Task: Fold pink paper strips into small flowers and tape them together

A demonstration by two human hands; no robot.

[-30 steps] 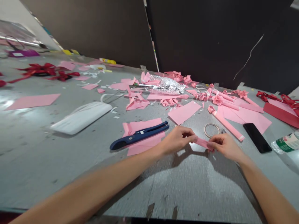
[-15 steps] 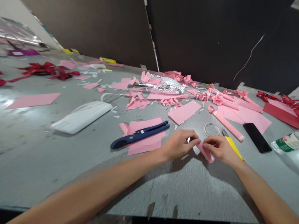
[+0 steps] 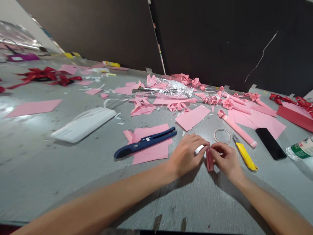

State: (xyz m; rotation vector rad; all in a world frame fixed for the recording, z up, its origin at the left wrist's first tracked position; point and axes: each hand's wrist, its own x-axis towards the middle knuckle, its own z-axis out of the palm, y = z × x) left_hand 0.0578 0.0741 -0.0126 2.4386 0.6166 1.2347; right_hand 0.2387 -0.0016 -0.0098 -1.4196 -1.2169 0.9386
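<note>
Paper strip (image 3: 209, 162) is pinched by left hand (image 3: 186, 155) and right hand (image 3: 226, 160); at far right one paper flower (image 3: 227, 103) looks finished, at left one pink sheet (image 3: 33, 108) lies unfolded.

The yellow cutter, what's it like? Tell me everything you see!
The yellow cutter has a long, ridged handle, plastic-looking, and a grey, metal-looking front end pointing away from the person. I can't tell whether its blade is out. It lies on the grey table, between the right hand and the black phone, and no hand touches it.
</note>
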